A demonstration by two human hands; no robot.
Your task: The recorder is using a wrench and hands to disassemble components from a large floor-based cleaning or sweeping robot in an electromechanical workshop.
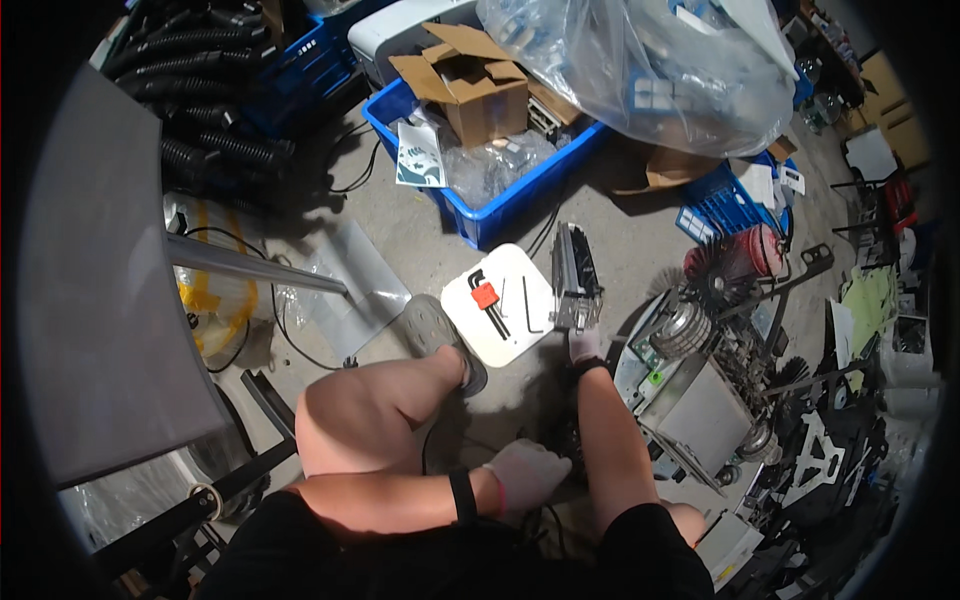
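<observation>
My right hand [585, 344], in a white glove, reaches forward and grips the near end of a long black and silver metal assembly [575, 275]; most of its fingers are hidden behind it. My left hand [530, 474], gloved with a pink cuff, is curled closed low in front of me, beside dark parts in shadow. What it holds, if anything, cannot be made out. Left of the assembly lies a white board [500, 347] bearing a hex key set in a red holder [485, 296] and a loose black L-shaped hex key [527, 305].
A blue crate [480, 222] with a cardboard box [490, 108] and plastic wrap stands ahead. At right sits a partly dismantled machine [700, 400] with round black brushes [722, 278]. A grey panel [100, 270] on a metal pole rises at left. Cables cross the floor.
</observation>
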